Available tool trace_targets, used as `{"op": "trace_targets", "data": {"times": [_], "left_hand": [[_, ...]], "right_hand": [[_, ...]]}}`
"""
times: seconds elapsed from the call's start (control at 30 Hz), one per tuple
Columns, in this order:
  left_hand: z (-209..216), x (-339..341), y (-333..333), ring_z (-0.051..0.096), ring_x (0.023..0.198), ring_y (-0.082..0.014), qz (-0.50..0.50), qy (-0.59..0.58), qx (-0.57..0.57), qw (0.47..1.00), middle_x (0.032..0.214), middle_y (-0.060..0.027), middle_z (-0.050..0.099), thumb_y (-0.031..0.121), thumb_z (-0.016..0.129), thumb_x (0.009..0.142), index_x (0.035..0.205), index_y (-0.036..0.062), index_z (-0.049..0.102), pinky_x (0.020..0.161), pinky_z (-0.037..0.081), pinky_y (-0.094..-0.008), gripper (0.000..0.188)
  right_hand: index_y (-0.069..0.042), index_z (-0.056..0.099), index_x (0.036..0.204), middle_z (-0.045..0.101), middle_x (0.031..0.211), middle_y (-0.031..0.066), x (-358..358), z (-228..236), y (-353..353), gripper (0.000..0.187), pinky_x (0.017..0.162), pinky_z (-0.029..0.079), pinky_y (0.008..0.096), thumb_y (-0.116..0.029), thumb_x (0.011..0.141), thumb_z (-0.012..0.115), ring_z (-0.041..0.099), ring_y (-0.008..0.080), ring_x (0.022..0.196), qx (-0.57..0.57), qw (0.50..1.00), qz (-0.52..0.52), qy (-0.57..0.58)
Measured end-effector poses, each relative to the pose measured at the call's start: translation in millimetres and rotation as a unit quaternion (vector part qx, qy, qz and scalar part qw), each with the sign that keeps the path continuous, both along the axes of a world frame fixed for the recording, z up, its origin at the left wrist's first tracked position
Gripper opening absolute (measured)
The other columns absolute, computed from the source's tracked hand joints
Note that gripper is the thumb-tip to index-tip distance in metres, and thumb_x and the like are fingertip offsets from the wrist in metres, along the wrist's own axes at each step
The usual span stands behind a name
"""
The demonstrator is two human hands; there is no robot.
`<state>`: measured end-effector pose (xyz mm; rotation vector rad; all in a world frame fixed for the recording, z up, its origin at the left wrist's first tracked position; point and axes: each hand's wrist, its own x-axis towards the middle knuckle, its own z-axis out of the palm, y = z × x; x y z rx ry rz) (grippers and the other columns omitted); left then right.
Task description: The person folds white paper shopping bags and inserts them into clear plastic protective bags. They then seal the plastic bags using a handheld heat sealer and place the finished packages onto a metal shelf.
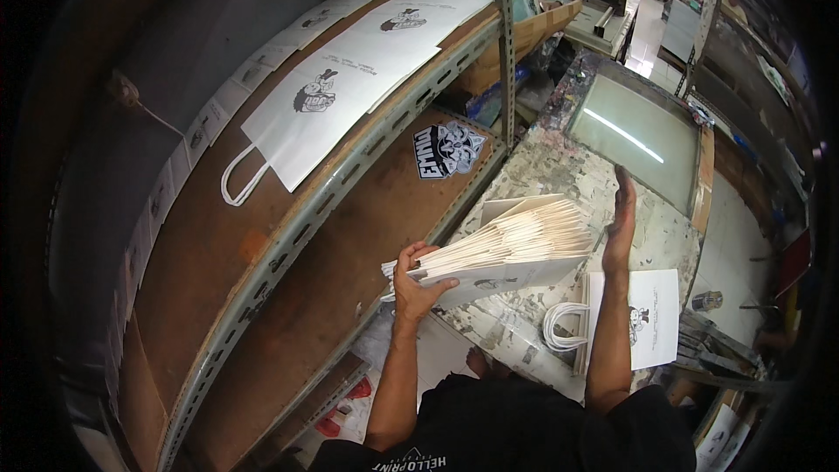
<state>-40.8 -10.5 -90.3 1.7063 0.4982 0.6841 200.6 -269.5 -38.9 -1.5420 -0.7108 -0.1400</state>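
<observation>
On my feed the surface [535, 166] ran away from the wearer, its pale top blotched with dark, flaking patches; at its far end I saw a glass pane [638, 122], a bright streak reflected across it; on the near right part lay a stack of white paper bags [660, 319], printed in black, with looped handles [550, 329] pointing left; to the left I had an upper shelf [197, 288], brown board edged with slotted metal, carrying flat white bags [293, 140] near its front and a row of others [210, 120] along its back; on the brown lower shelf [315, 323], a black-and-white cut-out [448, 150] lay near the far end.
</observation>
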Motion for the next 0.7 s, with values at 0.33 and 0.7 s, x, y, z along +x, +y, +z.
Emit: {"op": "trace_targets", "data": {"times": [0.33,0.7], "left_hand": [[3,-4,9,0.055,0.114,-0.023,-0.029,0.024,0.019,0.999,0.122,-0.0105,0.057,0.005,0.093,0.053,0.123,0.0063,0.044,0.102,0.046,-0.0362,0.085],[6,3,8,0.062,0.103,-0.0206,0.028,0.098,-0.012,0.995,0.114,-0.0132,0.064,0.003,0.088,0.065,0.112,0.0006,0.056,0.093,0.049,-0.0334,0.057]], "right_hand": [[-0.002,0.038,0.148,0.045,0.146,0.0121,8,-67,47,0.093,0.115,0.028,0.0346,-0.075,0.093,0.022,0.041,0.0231,0.135,0.097,0.898,0.283,0.324],[-0.007,0.039,0.148,0.047,0.147,0.0134,20,-85,-34,0.066,0.116,0.026,0.0387,-0.046,0.098,0.053,0.042,0.0276,0.136,-0.094,0.983,0.086,0.13]]}}
